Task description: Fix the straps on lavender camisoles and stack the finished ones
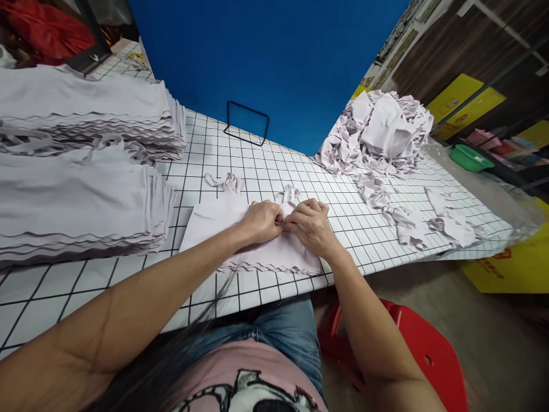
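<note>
A pale lilac-grey camisole [214, 220] lies flat on the gridded tabletop in front of me, its thin straps [227, 182] loose at the far side and its wavy hem toward me. My left hand [263, 221] is closed, pinching the fabric near the upper edge. Right beside it, my right hand [309, 225] is closed too, thumb and fingers pinching the same camisole. The fingertips of both hands nearly meet. Whatever small detail lies between them is hidden.
Two thick stacks of folded garments [77, 200] stand at the left. A crumpled heap of similar garments [394, 129] sits at the right, with loose pieces nearer. A blue panel [266, 63] rises behind the table [206, 143]. A red stool [422, 343] stands below right.
</note>
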`<state>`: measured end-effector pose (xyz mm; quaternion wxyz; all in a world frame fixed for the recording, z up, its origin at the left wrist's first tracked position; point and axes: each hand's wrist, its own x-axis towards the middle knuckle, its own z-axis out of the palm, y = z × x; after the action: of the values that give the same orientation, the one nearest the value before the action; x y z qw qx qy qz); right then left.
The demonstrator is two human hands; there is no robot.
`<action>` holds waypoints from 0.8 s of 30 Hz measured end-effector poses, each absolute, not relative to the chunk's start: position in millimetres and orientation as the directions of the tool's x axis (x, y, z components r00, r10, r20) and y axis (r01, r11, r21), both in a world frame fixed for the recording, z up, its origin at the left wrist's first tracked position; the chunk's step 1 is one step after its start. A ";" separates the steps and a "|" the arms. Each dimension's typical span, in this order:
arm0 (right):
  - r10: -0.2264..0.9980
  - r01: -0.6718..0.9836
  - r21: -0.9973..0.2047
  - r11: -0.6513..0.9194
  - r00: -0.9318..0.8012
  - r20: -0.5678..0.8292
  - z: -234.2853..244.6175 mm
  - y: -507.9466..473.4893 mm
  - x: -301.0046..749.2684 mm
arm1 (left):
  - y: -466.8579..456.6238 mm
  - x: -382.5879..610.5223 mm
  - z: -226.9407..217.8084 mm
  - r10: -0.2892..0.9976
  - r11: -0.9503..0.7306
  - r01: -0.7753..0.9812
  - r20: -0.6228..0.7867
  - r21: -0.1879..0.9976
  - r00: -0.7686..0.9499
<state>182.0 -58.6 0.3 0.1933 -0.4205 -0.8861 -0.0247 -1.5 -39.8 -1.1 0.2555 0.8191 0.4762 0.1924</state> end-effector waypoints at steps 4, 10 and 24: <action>0.658 0.682 0.005 0.731 -0.707 0.259 14.6 -50.6 186.2 | -39.7 -1.7 1.5 0.876 -0.414 0.693 0.051 0.591 0.480; 0.610 0.615 0.080 0.784 -0.788 0.082 42.8 -32.3 188.0 | -37.9 -4.6 -0.2 0.869 -0.409 0.655 0.053 0.636 0.492; 0.937 0.617 -0.707 0.346 -0.193 0.291 19.3 75.3 185.7 | -36.4 -10.8 -10.7 0.861 -0.472 0.678 0.130 0.564 0.491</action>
<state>185.7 75.3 19.3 0.3567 -0.5257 -0.7389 0.2248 -10.8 -36.4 -10.7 0.2257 0.8335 0.4616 0.2032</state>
